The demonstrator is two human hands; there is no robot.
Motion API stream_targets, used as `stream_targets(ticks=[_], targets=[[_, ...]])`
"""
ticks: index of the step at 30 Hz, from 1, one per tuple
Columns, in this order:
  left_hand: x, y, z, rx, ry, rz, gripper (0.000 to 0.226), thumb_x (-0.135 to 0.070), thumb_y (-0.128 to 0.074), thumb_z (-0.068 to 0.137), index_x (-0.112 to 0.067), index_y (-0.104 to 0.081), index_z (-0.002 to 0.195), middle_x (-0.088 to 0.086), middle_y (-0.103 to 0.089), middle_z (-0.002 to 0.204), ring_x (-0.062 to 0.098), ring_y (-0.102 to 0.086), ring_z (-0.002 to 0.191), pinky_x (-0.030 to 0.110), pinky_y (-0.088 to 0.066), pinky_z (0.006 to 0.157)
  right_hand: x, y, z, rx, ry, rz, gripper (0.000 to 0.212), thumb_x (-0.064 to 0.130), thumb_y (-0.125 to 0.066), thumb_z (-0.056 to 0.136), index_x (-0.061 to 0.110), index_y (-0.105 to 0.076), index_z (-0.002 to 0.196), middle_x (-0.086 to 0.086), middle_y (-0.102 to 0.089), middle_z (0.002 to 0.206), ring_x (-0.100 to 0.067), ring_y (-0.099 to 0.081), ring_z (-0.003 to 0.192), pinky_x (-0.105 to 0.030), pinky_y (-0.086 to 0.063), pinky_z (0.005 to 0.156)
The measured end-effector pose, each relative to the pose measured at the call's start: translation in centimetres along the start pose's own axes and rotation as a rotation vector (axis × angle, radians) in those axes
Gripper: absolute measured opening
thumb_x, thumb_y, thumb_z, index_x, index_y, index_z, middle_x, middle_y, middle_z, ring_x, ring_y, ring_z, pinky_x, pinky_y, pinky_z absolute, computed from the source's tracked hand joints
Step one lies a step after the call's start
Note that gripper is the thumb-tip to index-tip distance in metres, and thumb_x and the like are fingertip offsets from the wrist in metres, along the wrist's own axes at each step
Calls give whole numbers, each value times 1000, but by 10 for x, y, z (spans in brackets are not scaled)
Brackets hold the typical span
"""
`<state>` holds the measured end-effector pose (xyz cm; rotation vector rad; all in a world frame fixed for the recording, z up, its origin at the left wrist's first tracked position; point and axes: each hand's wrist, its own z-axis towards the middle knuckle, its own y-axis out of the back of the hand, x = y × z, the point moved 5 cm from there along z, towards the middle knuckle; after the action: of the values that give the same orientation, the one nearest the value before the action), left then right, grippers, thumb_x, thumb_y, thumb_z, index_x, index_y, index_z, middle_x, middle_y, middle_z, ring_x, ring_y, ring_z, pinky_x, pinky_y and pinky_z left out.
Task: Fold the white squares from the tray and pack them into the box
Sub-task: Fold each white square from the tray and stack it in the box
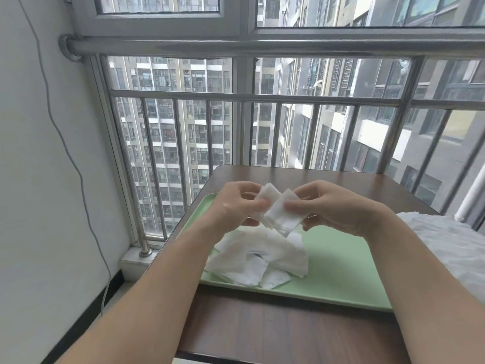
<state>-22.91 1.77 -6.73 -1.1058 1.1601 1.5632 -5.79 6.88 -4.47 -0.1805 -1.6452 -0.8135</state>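
A pale green tray [341,261] lies on a dark wooden table [275,334]. On its left half sits a loose pile of white squares [257,258]. Above the pile I hold a white square [280,214], bent partway over. My left hand [236,206] pinches its left part and my right hand [333,206] pinches its right edge with thumb and fingers. No box is in view.
A steel window railing [236,98] and glass stand just beyond the table's far edge. A white wall [39,179] with a hanging cable is on the left. Crumpled white bedding [451,243] lies against the table's right side.
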Motion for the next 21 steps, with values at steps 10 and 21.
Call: stream_targets(ticks=[10,21], targets=[[-2,-12,0,72,-3,5,23,-26,-60,100,-12,-71,115,12,-75,104,22,-75,88,32,-61,71,-3,-5,8,-145,-57,-6,38,33,-66,94,-5,-69,95,7,-34,51,-11,-30,48,-23,-29,53],[1,-9,-1,117,-1,-34,13,-13,-71,92,-12,-72,105,8,-77,89,19,-73,79,32,-61,71,-2,-4,7,-234,-101,-80,41,40,-66,94,1,-75,85,-2,-56,57,-15,-48,53,-25,-48,55]])
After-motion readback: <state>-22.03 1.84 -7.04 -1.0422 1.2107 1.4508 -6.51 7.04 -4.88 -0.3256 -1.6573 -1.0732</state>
